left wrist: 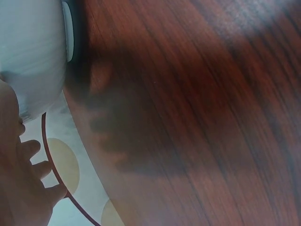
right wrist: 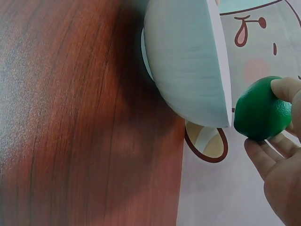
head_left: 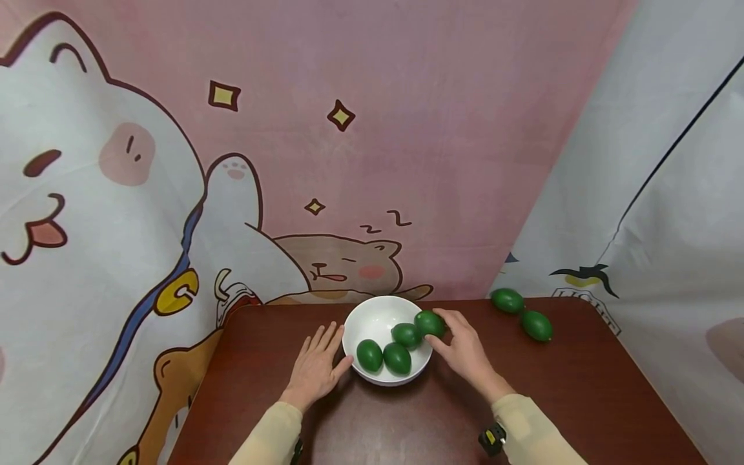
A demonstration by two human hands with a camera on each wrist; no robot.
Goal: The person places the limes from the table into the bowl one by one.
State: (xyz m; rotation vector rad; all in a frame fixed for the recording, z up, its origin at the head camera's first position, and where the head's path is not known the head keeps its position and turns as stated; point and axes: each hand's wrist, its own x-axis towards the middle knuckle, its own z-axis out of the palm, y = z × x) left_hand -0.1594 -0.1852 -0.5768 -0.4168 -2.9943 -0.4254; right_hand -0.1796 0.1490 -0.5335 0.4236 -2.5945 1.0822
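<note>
1. Right grip: clamped on green fruit between thumb and fingers, at white bowl's right rim, near surface's far edge.
2. Left grip: straight-fingered, holding nothing, beside bowl.
3. Possible drop outside the rim, from smooth skin slipping; possible tilt, from one-sided knock.
4. Curved bowl wall on raised foot; glossy, egg-shaped: three inner fruits, two loose fruits near far right corner; wood-grained surface.

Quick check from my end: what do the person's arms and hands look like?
The left hand and right hand are bare, ungloved. Both sleeves look plain cream. By the right cuff sits a small black device with yellow markings; by the left cuff, only a dark edge shows.
</note>
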